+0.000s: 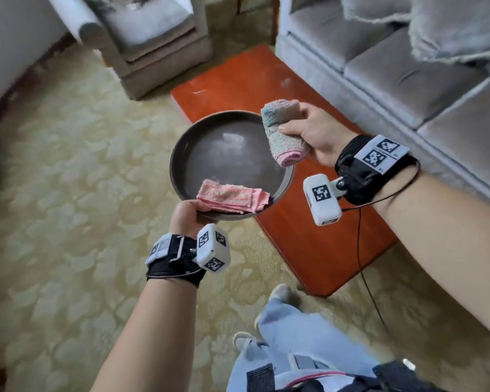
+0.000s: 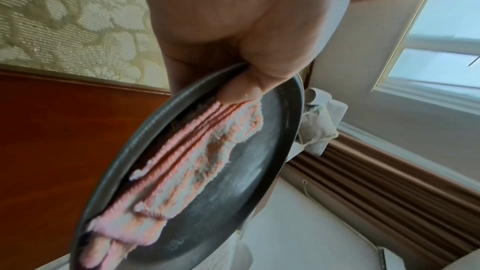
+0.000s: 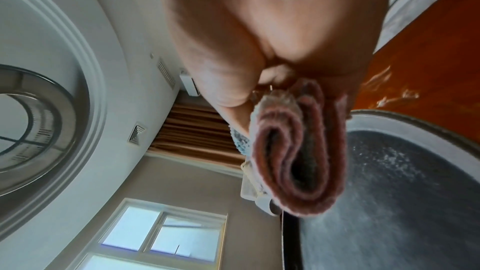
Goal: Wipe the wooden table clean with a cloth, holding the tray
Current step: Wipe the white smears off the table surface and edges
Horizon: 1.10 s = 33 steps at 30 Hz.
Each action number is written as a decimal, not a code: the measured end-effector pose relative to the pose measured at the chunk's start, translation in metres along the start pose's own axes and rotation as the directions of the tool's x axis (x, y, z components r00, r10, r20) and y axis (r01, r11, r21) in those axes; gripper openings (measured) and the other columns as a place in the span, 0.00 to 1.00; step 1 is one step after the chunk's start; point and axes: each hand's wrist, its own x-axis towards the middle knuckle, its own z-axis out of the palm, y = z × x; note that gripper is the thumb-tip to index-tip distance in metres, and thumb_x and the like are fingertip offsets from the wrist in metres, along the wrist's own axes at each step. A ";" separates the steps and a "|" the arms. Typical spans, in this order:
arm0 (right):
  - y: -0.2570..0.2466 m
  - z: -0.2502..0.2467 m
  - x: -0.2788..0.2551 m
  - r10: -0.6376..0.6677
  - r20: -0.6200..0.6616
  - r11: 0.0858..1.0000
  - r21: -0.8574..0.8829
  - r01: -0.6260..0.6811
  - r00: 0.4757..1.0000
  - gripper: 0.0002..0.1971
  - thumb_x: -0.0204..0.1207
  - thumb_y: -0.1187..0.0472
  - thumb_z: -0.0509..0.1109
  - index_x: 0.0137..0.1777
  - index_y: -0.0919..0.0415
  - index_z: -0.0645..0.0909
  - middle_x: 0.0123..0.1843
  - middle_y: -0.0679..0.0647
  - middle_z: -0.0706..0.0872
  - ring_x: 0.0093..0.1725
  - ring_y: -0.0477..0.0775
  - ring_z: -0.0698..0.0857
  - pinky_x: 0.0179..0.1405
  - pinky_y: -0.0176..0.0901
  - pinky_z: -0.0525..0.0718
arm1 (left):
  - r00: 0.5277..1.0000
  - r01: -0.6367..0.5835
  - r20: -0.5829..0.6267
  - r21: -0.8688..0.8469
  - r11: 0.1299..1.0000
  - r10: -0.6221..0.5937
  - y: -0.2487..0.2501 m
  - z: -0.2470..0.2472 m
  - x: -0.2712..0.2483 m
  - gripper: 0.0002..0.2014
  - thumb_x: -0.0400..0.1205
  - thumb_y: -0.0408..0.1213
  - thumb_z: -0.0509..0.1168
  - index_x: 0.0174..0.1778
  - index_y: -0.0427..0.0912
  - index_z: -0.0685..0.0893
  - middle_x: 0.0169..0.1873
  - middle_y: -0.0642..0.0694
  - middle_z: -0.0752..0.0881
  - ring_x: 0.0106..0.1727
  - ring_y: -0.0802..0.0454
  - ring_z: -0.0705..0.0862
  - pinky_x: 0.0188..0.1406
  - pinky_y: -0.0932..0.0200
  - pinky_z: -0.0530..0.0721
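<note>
We saw the left hand [image 1: 188,215] gripping the near rim of the round dark tray [image 1: 210,137], its thumb pinning a folded pink cloth [image 1: 232,196] that lay flat against the tray's near edge. The right hand [image 1: 314,134] clasped a second rolled cloth [image 1: 283,131], pastel-striped with a pink hem, held above the tray's far right rim. Both hung over the wooden table [image 1: 317,244], a low, glossy, red-brown slab standing between the patterned carpet [image 1: 68,193] and the grey sofa [image 1: 393,72]. We judged the tray rigid, smooth and fairly light, since one hand carried it by the rim; its shallow wall offered the natural hold, though the slick floor, dusted with pale specks, might let the loose cloth slide if tilted. The cloths looked soft, looped terry: limp, compressible, best bunched in the palm for wiping. A faint pale smear marked the table's far end [image 1: 286,82].
</note>
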 end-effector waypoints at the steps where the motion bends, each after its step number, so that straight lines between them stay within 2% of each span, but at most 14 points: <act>1: 0.003 -0.008 0.006 0.000 -0.018 1.000 0.010 0.000 1.000 0.21 0.76 0.76 0.69 0.68 0.64 0.76 0.60 0.64 0.86 0.57 0.65 0.88 0.57 0.64 0.87 | 1.000 0.006 0.012 0.021 1.000 -0.006 0.005 0.010 0.010 0.30 0.50 0.22 0.63 0.52 0.36 0.76 0.55 0.36 0.80 0.55 0.39 0.80 0.75 0.49 0.73; 2: 0.005 -0.015 0.014 0.003 -0.037 1.000 0.014 -0.002 0.999 0.22 0.75 0.76 0.69 0.68 0.64 0.76 0.61 0.65 0.86 0.58 0.65 0.88 0.58 0.65 0.87 | 0.999 0.007 0.034 0.043 0.999 -0.008 0.009 0.017 0.023 0.31 0.48 0.22 0.65 0.50 0.36 0.76 0.55 0.36 0.79 0.54 0.39 0.79 0.73 0.48 0.73; 5: 0.003 -0.025 0.036 0.004 -0.093 0.999 0.053 0.001 0.996 0.24 0.74 0.77 0.70 0.70 0.65 0.75 0.64 0.65 0.85 0.60 0.65 0.87 0.60 0.63 0.86 | 0.998 0.018 0.061 0.120 0.993 -0.025 0.024 0.034 0.059 0.34 0.44 0.23 0.69 0.51 0.34 0.79 0.57 0.34 0.79 0.57 0.36 0.79 0.77 0.42 0.69; 7: -0.001 -0.027 0.053 0.008 -0.127 0.998 0.065 0.000 0.992 0.24 0.74 0.77 0.70 0.70 0.65 0.74 0.64 0.65 0.85 0.61 0.65 0.87 0.60 0.64 0.86 | 0.998 0.017 0.052 0.115 0.993 -0.023 0.041 0.050 0.067 0.31 0.51 0.22 0.66 0.54 0.30 0.80 0.58 0.33 0.82 0.59 0.36 0.81 0.78 0.41 0.70; 10: -0.011 -0.025 0.072 0.011 -0.165 0.996 0.089 0.004 0.986 0.24 0.74 0.77 0.70 0.70 0.65 0.75 0.64 0.65 0.85 0.61 0.66 0.86 0.60 0.64 0.86 | 0.999 0.034 0.028 0.090 0.995 -0.037 0.066 0.067 0.072 0.31 0.59 0.20 0.59 0.63 0.28 0.78 0.66 0.34 0.83 0.65 0.37 0.83 0.76 0.45 0.74; 15: -0.027 -0.019 0.111 0.026 -0.252 0.993 0.119 0.004 0.967 0.22 0.75 0.76 0.70 0.68 0.63 0.76 0.63 0.64 0.86 0.60 0.64 0.87 0.60 0.63 0.86 | 0.998 0.051 0.016 0.158 0.986 -0.054 0.113 0.089 0.106 0.32 0.68 0.18 0.54 0.71 0.28 0.75 0.65 0.32 0.84 0.66 0.34 0.84 0.72 0.44 0.79; 16: -0.029 -0.018 0.120 0.033 -0.270 0.991 0.133 0.004 0.962 0.22 0.74 0.76 0.71 0.67 0.62 0.77 0.62 0.63 0.86 0.59 0.64 0.87 0.60 0.63 0.86 | 0.998 0.053 0.015 0.160 0.986 -0.056 0.123 0.092 0.117 0.30 0.69 0.18 0.53 0.70 0.29 0.76 0.65 0.33 0.85 0.65 0.35 0.85 0.71 0.43 0.80; 20: -0.037 -0.004 0.164 0.055 -0.351 0.986 0.167 0.005 0.935 0.23 0.74 0.75 0.72 0.68 0.62 0.77 0.62 0.62 0.86 0.58 0.63 0.88 0.58 0.65 0.87 | 0.990 0.073 0.104 0.220 0.973 -0.098 0.167 0.107 0.175 0.17 0.73 0.20 0.53 0.55 0.33 0.77 0.57 0.37 0.84 0.57 0.38 0.85 0.71 0.44 0.80; 24: -0.043 0.018 0.212 0.101 -0.485 0.975 0.221 0.010 0.869 0.21 0.74 0.75 0.72 0.66 0.61 0.78 0.62 0.62 0.86 0.57 0.63 0.88 0.58 0.65 0.87 | 0.969 0.097 0.189 0.311 0.945 -0.162 0.224 0.127 0.248 0.16 0.71 0.20 0.53 0.51 0.34 0.78 0.50 0.37 0.87 0.50 0.38 0.88 0.66 0.45 0.84; 27: -0.041 0.038 0.239 0.165 -0.590 0.956 0.291 0.018 0.790 0.22 0.74 0.75 0.72 0.68 0.63 0.78 0.61 0.63 0.87 0.56 0.65 0.89 0.55 0.65 0.88 | 0.946 0.118 0.237 0.376 0.919 -0.219 0.263 0.141 0.300 0.20 0.67 0.19 0.56 0.55 0.33 0.79 0.55 0.36 0.86 0.58 0.36 0.87 0.69 0.42 0.81; 30: -0.032 0.058 0.257 0.244 -0.651 0.933 0.361 0.009 0.719 0.20 0.74 0.73 0.73 0.66 0.61 0.79 0.58 0.61 0.89 0.53 0.64 0.90 0.52 0.67 0.88 | 0.933 0.134 0.243 0.446 0.885 -0.264 0.285 0.152 0.336 0.15 0.72 0.19 0.55 0.51 0.34 0.78 0.57 0.35 0.84 0.57 0.35 0.86 0.69 0.43 0.81; 33: -0.013 0.071 0.264 0.311 -0.692 0.907 0.420 0.013 0.652 0.18 0.74 0.72 0.73 0.63 0.60 0.81 0.56 0.59 0.90 0.51 0.62 0.91 0.51 0.66 0.89 | 0.921 0.160 0.240 0.486 0.859 -0.307 0.288 0.156 0.364 0.14 0.74 0.18 0.54 0.50 0.33 0.78 0.56 0.35 0.85 0.59 0.34 0.86 0.67 0.42 0.83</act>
